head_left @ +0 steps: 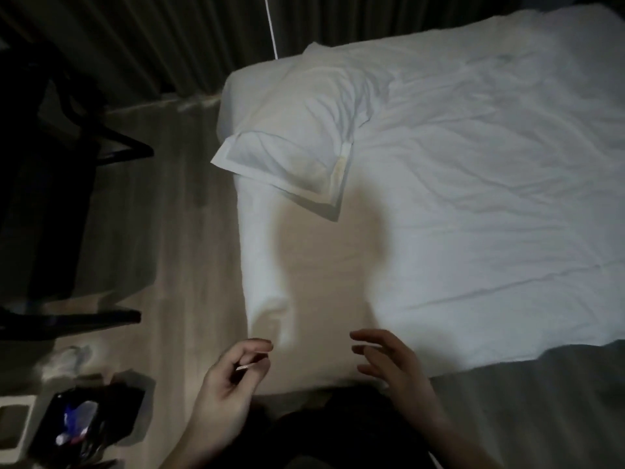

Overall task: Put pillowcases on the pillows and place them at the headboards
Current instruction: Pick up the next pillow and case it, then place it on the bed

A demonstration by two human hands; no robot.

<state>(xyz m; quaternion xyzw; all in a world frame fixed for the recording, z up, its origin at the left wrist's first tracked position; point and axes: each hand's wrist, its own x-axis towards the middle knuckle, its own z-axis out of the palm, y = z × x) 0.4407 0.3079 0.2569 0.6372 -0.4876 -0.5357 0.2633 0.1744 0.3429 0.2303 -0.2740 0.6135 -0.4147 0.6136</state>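
Observation:
A white pillow (pixel 297 130) in its pillowcase lies on the far left corner of the bed (pixel 473 170), its flanged open end hanging a little over the bed's left edge. My left hand (pixel 230 377) hovers near the bed's near left corner with fingers loosely curled and nothing in it. My right hand (pixel 392 363) hovers beside it over the sheet's near edge, fingers spread and relaxed, holding nothing. Both hands are well short of the pillow.
A dark chair (pixel 50 198) stands on the floor to the left of the bed. A black bag (pixel 91 421) with small items lies on the floor at lower left. Curtains (pixel 135 38) hang at the back. A grey blanket (pixel 541 401) covers the bed's near right part.

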